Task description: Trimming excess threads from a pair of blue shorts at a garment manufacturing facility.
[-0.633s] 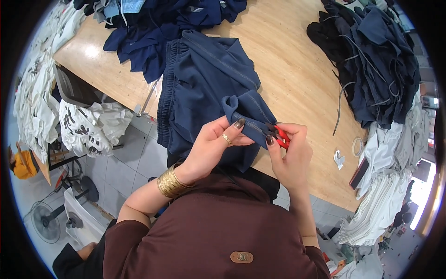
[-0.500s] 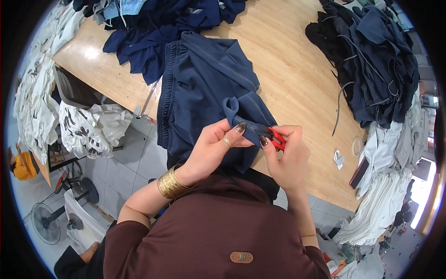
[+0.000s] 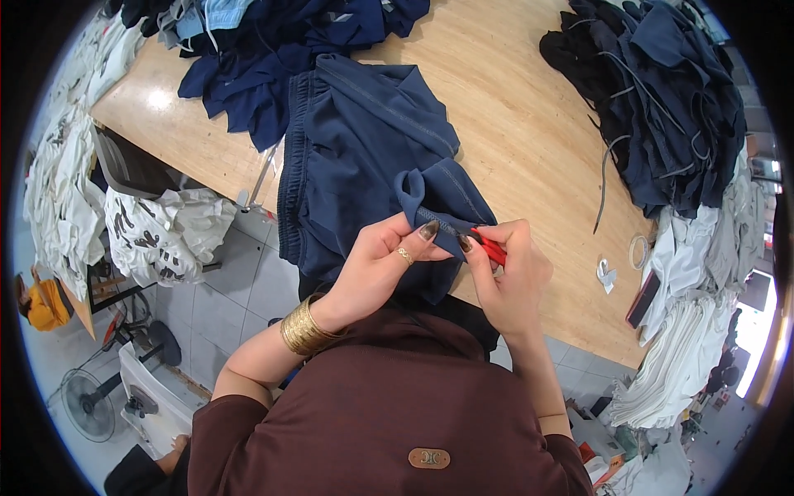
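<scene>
Dark blue shorts with a gathered elastic waistband lie across the table's front edge. One leg hem is lifted and folded over. My left hand pinches this hem between thumb and fingers; it wears a ring and a wide gold bracelet. Close beside it, my right hand grips small red-handled thread snips. Their tips meet the hem's stitching, though fingers and cloth mostly hide the blades.
Navy garments are heaped at the table's far left. On the right, dark garments with cords hang over the edge above white stacks. A tape roll lies near them. A fan stands lower left.
The red handles, spread apart before, are now squeezed together in my right hand. My left hand keeps its pinch on the hem, and the shorts lie nearly as before.
</scene>
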Action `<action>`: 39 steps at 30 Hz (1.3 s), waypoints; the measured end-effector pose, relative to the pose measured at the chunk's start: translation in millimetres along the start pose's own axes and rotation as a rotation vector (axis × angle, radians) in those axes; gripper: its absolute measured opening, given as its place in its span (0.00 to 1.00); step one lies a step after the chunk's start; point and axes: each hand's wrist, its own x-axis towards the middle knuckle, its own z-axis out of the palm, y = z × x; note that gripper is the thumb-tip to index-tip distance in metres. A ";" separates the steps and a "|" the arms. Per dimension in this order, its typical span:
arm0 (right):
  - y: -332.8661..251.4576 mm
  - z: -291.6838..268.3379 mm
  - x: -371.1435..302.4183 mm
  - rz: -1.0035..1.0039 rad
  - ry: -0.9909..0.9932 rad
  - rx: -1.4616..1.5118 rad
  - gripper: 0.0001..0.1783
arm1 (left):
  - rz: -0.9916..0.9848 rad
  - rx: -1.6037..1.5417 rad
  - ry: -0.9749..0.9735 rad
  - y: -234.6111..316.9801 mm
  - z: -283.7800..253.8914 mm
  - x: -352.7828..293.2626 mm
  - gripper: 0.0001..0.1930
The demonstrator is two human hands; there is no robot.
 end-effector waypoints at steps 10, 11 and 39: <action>11.3 4.0 12.7 0.019 -0.049 0.123 0.12 | -0.044 0.005 0.005 1.1 -12.7 1.2 0.13; 22.4 4.4 15.4 0.093 0.037 0.126 0.10 | -0.042 0.026 0.020 1.1 -15.6 -0.7 0.13; 27.2 -1.6 28.6 -0.147 -0.100 0.364 0.10 | 0.093 0.458 -0.155 3.3 -18.8 44.6 0.08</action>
